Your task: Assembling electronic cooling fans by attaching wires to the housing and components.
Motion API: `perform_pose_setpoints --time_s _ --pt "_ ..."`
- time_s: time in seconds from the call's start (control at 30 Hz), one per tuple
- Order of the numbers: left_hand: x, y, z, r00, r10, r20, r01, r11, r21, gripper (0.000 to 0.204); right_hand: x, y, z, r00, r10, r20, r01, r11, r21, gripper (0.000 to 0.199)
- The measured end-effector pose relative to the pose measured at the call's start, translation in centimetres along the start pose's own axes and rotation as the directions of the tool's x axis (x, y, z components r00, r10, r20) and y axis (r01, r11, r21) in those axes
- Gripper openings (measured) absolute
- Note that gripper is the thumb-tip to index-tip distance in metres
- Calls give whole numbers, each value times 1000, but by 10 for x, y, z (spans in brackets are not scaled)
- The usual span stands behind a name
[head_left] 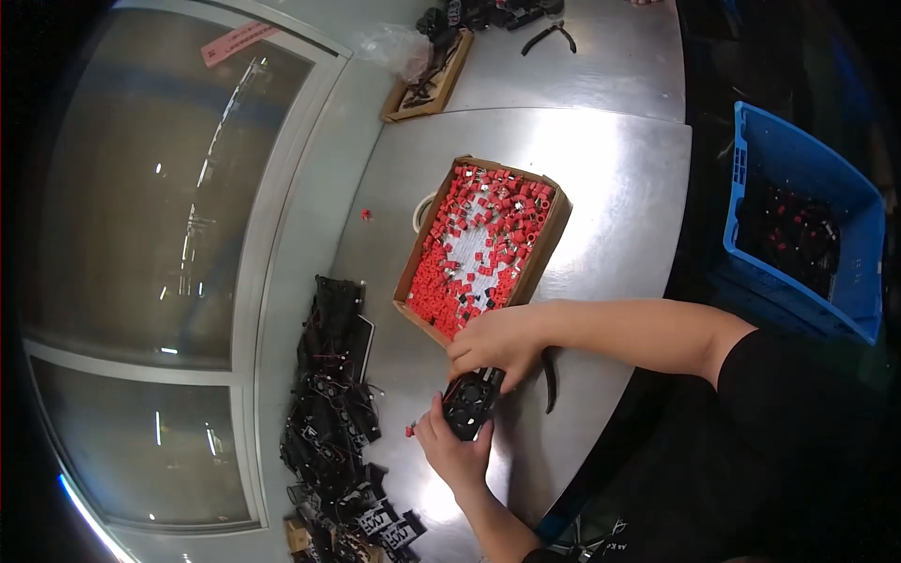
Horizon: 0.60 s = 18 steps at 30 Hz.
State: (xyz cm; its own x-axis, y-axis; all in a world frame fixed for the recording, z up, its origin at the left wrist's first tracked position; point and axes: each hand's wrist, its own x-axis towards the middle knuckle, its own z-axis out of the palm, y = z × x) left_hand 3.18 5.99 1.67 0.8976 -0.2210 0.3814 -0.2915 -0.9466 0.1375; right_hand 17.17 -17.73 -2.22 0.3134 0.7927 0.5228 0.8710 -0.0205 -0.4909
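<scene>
While the two hands meet over the metal table [619, 188], a small black housing [466, 403] sits between them, just off the near end of a cardboard box [554, 239] of red parts [436, 289]; from where I stand it looks raised toward the hands, though I cannot tell whether its underside touches the tabletop. The left hand [452, 455] cradles its lower end, fingers along one side and thumb against the other; the right hand [496, 343] arches over the upper end, fingers curled and thumb down its far side; whether those fingertips pinch a smaller part as well, I cannot tell.

I would judge the housing light and stiff, likely moulded plastic; its smooth face could slide a little under dry fingers, and any thin tabs or wires might snap or pull loose; the outer side edges seem the place to hold it, clear of the round openings on its face.

Black pliers [551, 387] lie partly under the right wrist; a loose red piece [410, 432] rests just beside the left hand; a long heap of black parts [328, 403] with wires stretches along the left, and a blue bin [856, 267] stands beyond the table's right edge.
</scene>
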Motion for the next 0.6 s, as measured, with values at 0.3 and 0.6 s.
perform_pose_setpoints --time_s 0.3,0.6 --pt "-5 -14 16 989 -54 -137 50 998 -35 76 -23 38 -28 549 391 -739 -570 821 11 33" --pt "-1 -7 15 986 -68 -152 64 998 -27 78 6 85 -8 856 406 -321 -516 722 -461 43"
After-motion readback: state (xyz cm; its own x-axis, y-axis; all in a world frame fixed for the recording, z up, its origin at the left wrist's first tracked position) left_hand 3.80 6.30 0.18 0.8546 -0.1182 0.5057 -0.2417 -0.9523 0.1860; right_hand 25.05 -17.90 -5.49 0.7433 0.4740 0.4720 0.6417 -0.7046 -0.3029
